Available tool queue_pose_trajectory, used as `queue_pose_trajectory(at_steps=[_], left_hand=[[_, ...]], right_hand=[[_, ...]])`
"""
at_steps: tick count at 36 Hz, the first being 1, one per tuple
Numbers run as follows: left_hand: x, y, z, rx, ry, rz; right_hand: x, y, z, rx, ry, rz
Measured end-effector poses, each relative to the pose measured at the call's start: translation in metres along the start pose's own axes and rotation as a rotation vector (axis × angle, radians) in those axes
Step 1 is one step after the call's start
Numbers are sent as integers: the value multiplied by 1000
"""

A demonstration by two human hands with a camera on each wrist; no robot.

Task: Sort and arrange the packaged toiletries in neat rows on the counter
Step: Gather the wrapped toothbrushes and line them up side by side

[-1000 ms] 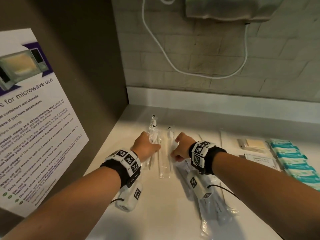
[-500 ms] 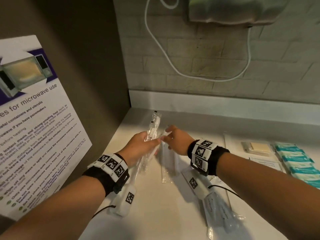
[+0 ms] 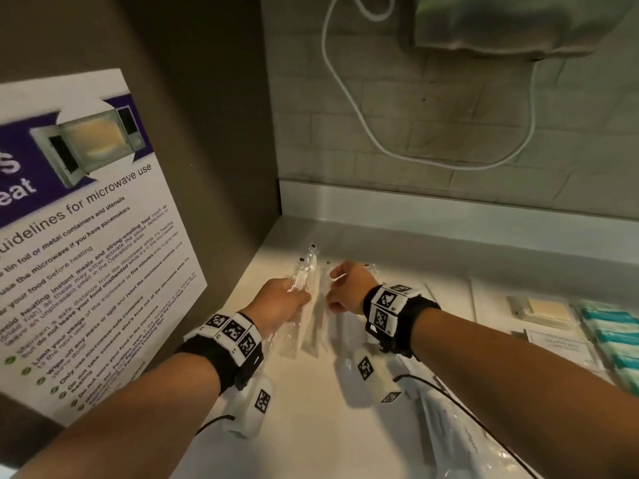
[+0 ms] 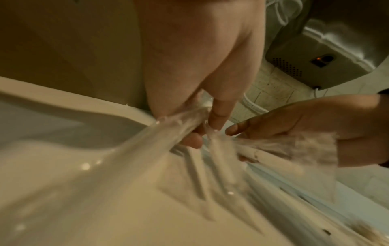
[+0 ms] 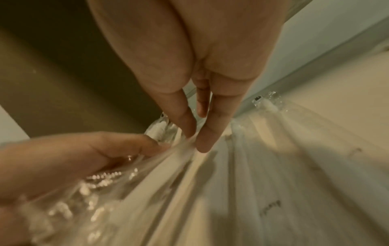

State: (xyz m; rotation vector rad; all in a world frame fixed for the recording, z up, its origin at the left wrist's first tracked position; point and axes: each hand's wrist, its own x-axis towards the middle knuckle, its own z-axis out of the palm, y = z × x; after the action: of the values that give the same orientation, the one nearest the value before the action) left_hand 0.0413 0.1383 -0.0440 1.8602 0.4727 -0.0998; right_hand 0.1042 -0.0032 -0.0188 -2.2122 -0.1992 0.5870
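Note:
Long clear-wrapped toothbrush packets (image 3: 305, 271) lie side by side at the back left of the white counter (image 3: 311, 426). My left hand (image 3: 281, 302) grips one or two of them (image 4: 151, 138), fingers curled round the wrapper, top ends poking past the knuckles. Just to its right, my right hand (image 3: 347, 288) pinches the wrapper of a neighbouring packet (image 5: 189, 149) between thumb and fingertip (image 5: 203, 144). In the right wrist view my left hand (image 5: 80, 159) shows at lower left, holding crinkled wrap. More packets (image 3: 332, 326) lie flat beneath both hands.
A brown side wall with a microwave poster (image 3: 86, 254) stands close on the left. Teal sachets (image 3: 612, 333), a soap bar pack (image 3: 543, 311) and a white card (image 3: 560, 344) sit at the right. More clear packets (image 3: 449, 433) lie near my right forearm. A white cable (image 3: 397, 153) hangs on the tiles.
Both hands rose from the flat packets a second ago. They met over the left hand's bundle, and now the right hand has drawn slightly away to the right.

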Motion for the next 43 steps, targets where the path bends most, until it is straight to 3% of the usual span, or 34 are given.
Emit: queue_pose_trajectory(at_steps=[6,13,19,25,30,35,40,43], left_hand=[[13,-7,-2,91,24,1],[27,-2,6,279,18,44],[39,-8,-3,98,83,0],[52,-1,-18,-43,153,-41],[63,-5,-19,4,178,-7],[53,-4,-18,51,190,79],[37,-2,-31,535,80,320],[27,-7,-37,880,-95,284]], right_hand=[[5,5,7,-177,72,9],[9,6,3,-220,99,52],[8,7,0,-394,145,-88],[3,8,9,-713,21,-307],[3,12,24,-887,-88,-324],[1,12,27,-913,-111,-328],[-5,6,24,-865,-75,-361],[-9,-1,27,-880,-67,-382]])
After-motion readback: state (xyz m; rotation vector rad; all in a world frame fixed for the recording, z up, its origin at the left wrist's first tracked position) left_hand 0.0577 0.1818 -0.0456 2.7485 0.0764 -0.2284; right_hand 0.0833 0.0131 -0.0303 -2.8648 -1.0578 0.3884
